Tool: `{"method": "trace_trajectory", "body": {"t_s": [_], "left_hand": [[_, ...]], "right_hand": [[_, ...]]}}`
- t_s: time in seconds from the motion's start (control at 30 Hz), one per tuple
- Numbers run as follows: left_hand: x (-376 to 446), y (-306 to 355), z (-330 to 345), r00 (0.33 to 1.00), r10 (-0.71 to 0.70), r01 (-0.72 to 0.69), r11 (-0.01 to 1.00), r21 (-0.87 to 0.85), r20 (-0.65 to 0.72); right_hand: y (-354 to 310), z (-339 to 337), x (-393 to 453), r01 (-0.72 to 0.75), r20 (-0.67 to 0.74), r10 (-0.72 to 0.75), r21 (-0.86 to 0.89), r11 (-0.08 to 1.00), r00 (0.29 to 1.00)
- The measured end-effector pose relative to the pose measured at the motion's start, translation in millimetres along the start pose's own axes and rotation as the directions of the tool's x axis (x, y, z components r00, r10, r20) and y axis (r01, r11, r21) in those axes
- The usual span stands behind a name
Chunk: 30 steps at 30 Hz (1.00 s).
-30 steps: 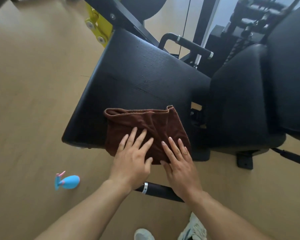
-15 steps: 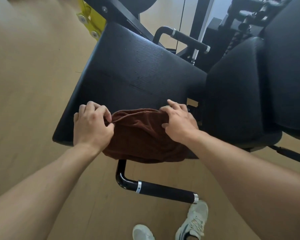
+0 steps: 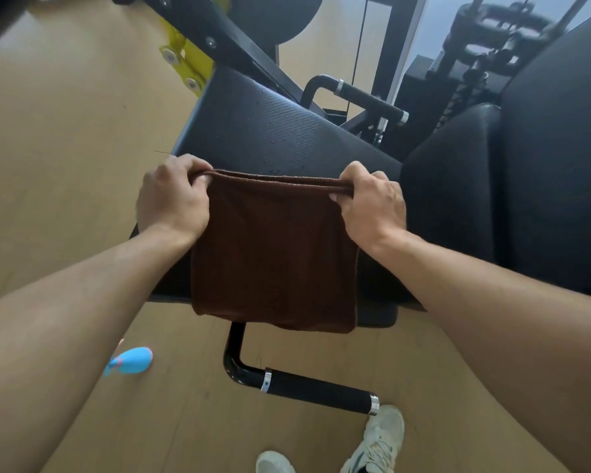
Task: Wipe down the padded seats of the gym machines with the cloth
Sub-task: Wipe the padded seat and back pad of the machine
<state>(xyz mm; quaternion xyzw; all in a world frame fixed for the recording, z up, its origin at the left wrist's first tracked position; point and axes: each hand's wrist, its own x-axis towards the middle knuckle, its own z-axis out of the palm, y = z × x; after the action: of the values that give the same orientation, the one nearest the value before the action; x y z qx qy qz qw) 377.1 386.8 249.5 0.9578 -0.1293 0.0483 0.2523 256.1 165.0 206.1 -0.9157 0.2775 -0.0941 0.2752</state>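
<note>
A brown cloth (image 3: 273,247) hangs stretched between my two hands over the near part of a black padded seat (image 3: 270,131). My left hand (image 3: 173,198) pinches the cloth's top left corner. My right hand (image 3: 372,199) pinches the top right corner. The cloth's lower edge drapes past the seat's front edge. Small water drops speckle the ribbed seat surface beyond the cloth. A second black pad (image 3: 454,186), the backrest, stands to the right.
A blue spray bottle (image 3: 132,361) lies on the wooden floor at the left. A black handle bar (image 3: 307,387) juts out below the seat, near my white shoes (image 3: 376,442). Another grip bar (image 3: 365,100), a yellow bracket (image 3: 185,68) and the black frame stand behind the seat.
My hands went from pressing flat on the cloth to gripping its far corners. They have now spread apart and lifted it, so it hangs unfolded and taut.
</note>
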Motion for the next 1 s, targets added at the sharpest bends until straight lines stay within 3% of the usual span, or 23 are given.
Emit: {"method": "trace_trajectory", "body": {"t_s": [0.1, 0.17, 0.23, 0.3, 0.37, 0.53, 0.63, 0.77, 1.0], "left_hand": [[-14.0, 0.9, 1.5, 0.998, 0.039, -0.043, 0.997, -0.071, -0.057], [-51.7, -2.8, 0.0, 0.997, 0.076, -0.078, 0.989, -0.123, -0.025], [-97.7, -20.5, -2.0, 0.985, 0.169, -0.166, 0.984, -0.057, 0.042], [-134.5, -46.9, -3.8, 0.946, 0.298, -0.313, 0.942, 0.12, 0.131], [-146.5, -66.3, -3.4, 0.924, 0.341, -0.373, 0.903, 0.213, 0.17], [-147.1, -55.7, 25.8, 0.903, 0.35, -0.404, 0.89, 0.214, 0.248], [-166.1, -53.8, 57.3, 0.872, 0.249, -0.394, 0.868, 0.302, 0.421], [-167.0, -52.4, 80.0, 0.866, 0.252, -0.433, 0.81, 0.395, 0.432], [-147.8, -25.5, 103.9, 0.78, 0.297, -0.583, 0.666, 0.465, 0.551]], "right_hand": [[4.0, 0.9, -20.3, 0.086, -0.093, -0.081, 0.049, 0.995, 0.992], [18.0, 10.2, -57.8, 0.172, -0.119, -0.167, 0.032, 0.985, 0.979], [41.6, 27.3, -106.7, 0.193, -0.057, -0.193, 0.002, 0.981, 0.98], [66.3, 42.7, -153.2, 0.16, 0.066, -0.157, -0.045, 0.986, 0.985], [79.1, 52.3, -183.2, 0.109, 0.169, -0.099, -0.053, 0.993, 0.981], [46.1, 75.8, -174.9, -0.025, 0.141, 0.0, 0.172, 0.985, 0.99], [23.8, 104.1, -172.9, -0.027, 0.2, 0.009, 0.088, 0.996, 0.98], [29.3, 122.5, -174.7, -0.029, 0.237, 0.037, -0.036, 0.999, 0.971], [52.1, 117.7, -159.5, -0.141, 0.23, 0.133, 0.018, 0.99, 0.964]]}}
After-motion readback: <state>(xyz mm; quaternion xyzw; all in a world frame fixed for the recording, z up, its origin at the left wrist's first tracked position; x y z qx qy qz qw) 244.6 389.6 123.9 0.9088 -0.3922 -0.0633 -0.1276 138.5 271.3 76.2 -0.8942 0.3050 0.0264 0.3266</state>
